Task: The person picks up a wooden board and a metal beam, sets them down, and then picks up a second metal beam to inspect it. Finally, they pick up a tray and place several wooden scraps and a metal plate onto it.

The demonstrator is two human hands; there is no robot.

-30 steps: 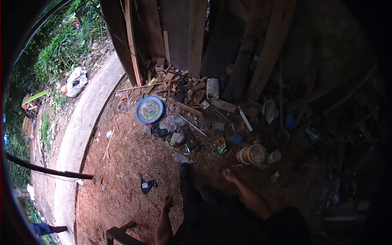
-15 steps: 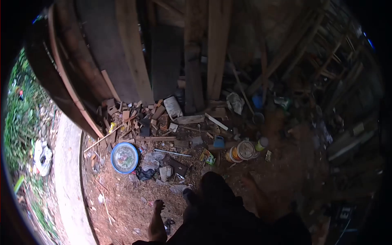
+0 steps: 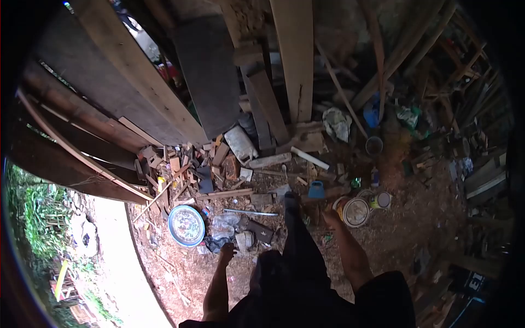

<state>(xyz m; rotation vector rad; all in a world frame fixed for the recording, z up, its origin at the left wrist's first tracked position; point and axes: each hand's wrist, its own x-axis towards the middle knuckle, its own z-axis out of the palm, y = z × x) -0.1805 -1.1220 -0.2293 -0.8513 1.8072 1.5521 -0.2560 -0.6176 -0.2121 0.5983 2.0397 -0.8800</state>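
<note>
Empty and loosely spread, our left hand [image 3: 227, 253] hangs over the dirt floor [image 3: 175, 262] near a blue plate [image 3: 186, 225] and crumpled bags [image 3: 221, 225], while our right hand [image 3: 330, 217], its grip too blurred to tell, is just beside a tin [image 3: 356, 212] by the scrap wood [image 3: 180, 169].

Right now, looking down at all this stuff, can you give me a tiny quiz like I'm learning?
1. True or false: the round dish lies nearer the left hand than the right hand.
2. What sits closest to the right hand? A) the tin can B) a football C) a bicycle
3. What colour is the round dish's rim?
Key: 1 true; 2 A; 3 blue.
</note>
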